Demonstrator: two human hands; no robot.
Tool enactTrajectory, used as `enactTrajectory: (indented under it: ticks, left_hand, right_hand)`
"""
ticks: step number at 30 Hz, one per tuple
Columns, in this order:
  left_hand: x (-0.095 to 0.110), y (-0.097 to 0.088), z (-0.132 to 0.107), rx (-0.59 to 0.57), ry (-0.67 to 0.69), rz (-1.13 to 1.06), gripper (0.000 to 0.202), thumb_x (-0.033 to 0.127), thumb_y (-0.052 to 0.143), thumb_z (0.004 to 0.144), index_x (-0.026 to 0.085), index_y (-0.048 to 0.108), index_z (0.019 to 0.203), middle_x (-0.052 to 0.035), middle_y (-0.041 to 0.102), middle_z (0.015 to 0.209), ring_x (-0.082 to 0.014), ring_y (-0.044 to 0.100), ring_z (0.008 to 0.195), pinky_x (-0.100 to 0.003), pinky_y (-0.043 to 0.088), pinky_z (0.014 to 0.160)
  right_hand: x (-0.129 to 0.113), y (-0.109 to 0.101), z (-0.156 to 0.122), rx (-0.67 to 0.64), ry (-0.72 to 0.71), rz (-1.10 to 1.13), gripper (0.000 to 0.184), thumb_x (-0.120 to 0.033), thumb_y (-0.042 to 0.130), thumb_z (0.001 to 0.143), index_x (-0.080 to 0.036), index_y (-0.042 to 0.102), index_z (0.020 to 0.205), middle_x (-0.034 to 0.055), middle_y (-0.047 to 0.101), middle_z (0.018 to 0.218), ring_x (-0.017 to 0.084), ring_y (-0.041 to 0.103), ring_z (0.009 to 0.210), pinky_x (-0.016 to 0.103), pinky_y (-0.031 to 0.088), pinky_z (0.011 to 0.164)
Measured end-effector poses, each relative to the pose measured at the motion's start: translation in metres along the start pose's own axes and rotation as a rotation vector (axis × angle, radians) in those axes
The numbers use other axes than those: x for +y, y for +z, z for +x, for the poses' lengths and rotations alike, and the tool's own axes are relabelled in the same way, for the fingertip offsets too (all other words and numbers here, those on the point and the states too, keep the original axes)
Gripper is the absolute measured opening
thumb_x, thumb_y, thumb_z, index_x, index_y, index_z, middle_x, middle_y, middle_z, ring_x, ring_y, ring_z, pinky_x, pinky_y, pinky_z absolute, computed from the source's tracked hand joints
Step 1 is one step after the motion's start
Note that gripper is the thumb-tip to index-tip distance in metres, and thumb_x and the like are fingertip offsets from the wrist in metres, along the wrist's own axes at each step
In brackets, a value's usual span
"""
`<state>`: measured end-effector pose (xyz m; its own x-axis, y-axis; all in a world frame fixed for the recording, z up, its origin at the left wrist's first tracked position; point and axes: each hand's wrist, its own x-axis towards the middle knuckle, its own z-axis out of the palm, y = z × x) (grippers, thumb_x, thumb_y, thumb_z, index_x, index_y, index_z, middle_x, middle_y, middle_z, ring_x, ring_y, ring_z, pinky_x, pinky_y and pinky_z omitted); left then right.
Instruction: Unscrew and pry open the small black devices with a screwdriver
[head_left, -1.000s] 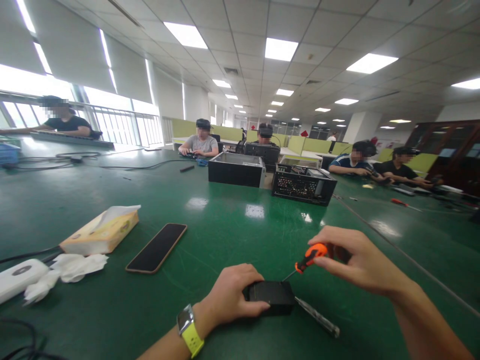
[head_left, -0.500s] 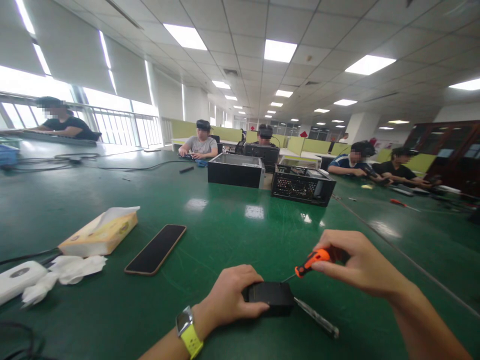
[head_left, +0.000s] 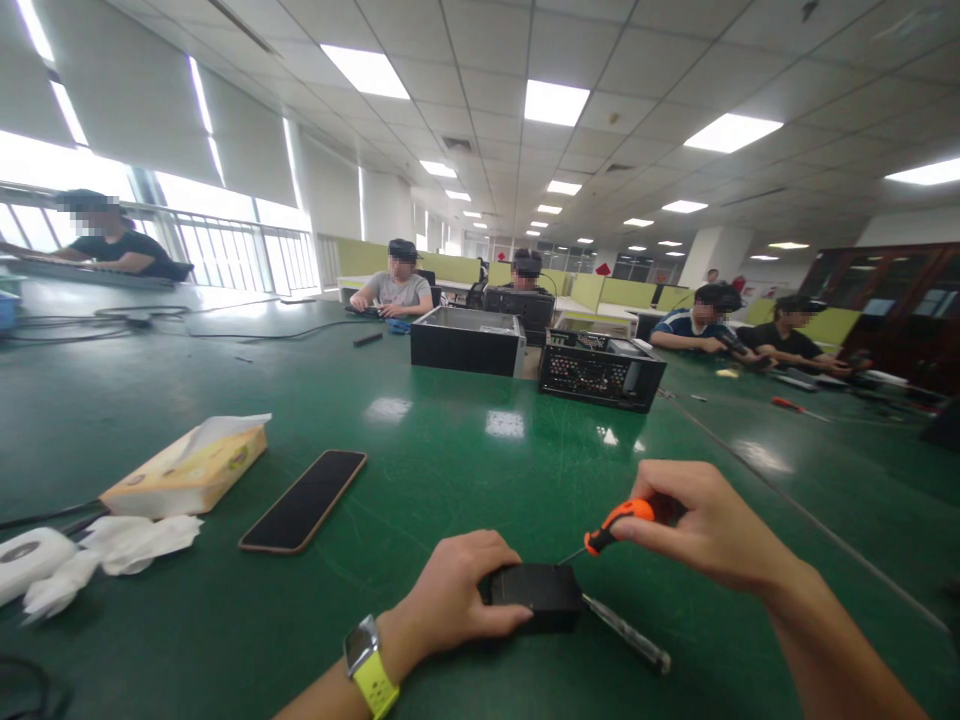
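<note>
My left hand, with a yellow-strapped watch on the wrist, is closed over the left end of a small black box that lies flat on the green table. My right hand pinches the orange handle of a small screwdriver. Its thin shaft slants down to the box's top right edge. A second slim metal tool lies on the table just right of the box.
A dark phone lies face up left of centre, beside a tissue box, crumpled tissues and a white device. Two open computer cases stand farther back. Several people sit around the table's far edges.
The view has shifted slightly to the right. My right hand has dipped a little with the screwdriver. My left hand stays on the black box.
</note>
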<state>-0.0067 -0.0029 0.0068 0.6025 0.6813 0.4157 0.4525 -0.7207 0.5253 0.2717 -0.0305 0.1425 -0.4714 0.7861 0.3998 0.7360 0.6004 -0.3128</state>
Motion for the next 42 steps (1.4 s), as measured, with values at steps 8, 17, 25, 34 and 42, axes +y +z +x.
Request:
enactTrajectory:
  ticks: [8, 17, 25, 34, 42]
  left_hand:
    - [0.0007, 0.0006, -0.0004, -0.002, 0.003, 0.008, 0.037, 0.047, 0.072, 0.077, 0.016, 0.072, 0.096, -0.0064, 0.068, 0.085, -0.0216, 0.063, 0.077, -0.028, 0.049, 0.069]
    - [0.0001, 0.0008, -0.0004, 0.001, 0.001, 0.003, 0.037, 0.049, 0.072, 0.077, 0.017, 0.072, 0.096, -0.0066, 0.068, 0.086, -0.0216, 0.063, 0.077, -0.028, 0.049, 0.07]
    - [-0.0005, 0.0013, -0.0008, 0.011, 0.012, 0.001, 0.038, 0.05, 0.071, 0.077, 0.017, 0.072, 0.097, -0.0066, 0.068, 0.086, -0.0218, 0.063, 0.078, -0.027, 0.049, 0.07]
    - [-0.0009, 0.002, -0.0008, -0.001, 0.005, -0.002, 0.037, 0.048, 0.073, 0.076, 0.017, 0.072, 0.097, -0.0062, 0.068, 0.085, -0.0218, 0.063, 0.077, -0.028, 0.048, 0.07]
    - [-0.0007, 0.0015, -0.0009, 0.002, 0.004, -0.003, 0.038, 0.049, 0.072, 0.077, 0.017, 0.072, 0.098, -0.0067, 0.068, 0.088, -0.0219, 0.063, 0.078, -0.028, 0.049, 0.07]
  right_hand:
    - [-0.0006, -0.0002, 0.0009, -0.019, -0.044, 0.055, 0.019, -0.038, 0.065, 0.088, -0.019, 0.068, 0.086, 0.0007, 0.062, 0.073, 0.013, 0.052, 0.061, 0.025, 0.038, 0.055]
    - [-0.0018, 0.0021, 0.0025, -0.025, -0.106, 0.151, 0.019, -0.028, 0.06, 0.088, -0.021, 0.067, 0.105, 0.004, 0.066, 0.093, 0.014, 0.058, 0.07, 0.025, 0.044, 0.062]
    - [-0.0007, 0.0009, 0.0024, -0.003, -0.088, 0.085, 0.015, -0.03, 0.062, 0.089, -0.019, 0.068, 0.097, 0.0038, 0.067, 0.085, 0.014, 0.057, 0.066, 0.025, 0.044, 0.058]
    - [0.0013, 0.0039, 0.0018, 0.053, -0.075, -0.021, 0.018, -0.036, 0.064, 0.088, -0.019, 0.069, 0.094, 0.0, 0.065, 0.07, 0.012, 0.055, 0.057, 0.024, 0.044, 0.055]
    - [0.0012, 0.0016, 0.0, 0.048, -0.112, 0.005, 0.026, -0.028, 0.063, 0.087, -0.02, 0.066, 0.111, 0.0019, 0.069, 0.08, 0.013, 0.06, 0.063, 0.022, 0.047, 0.056]
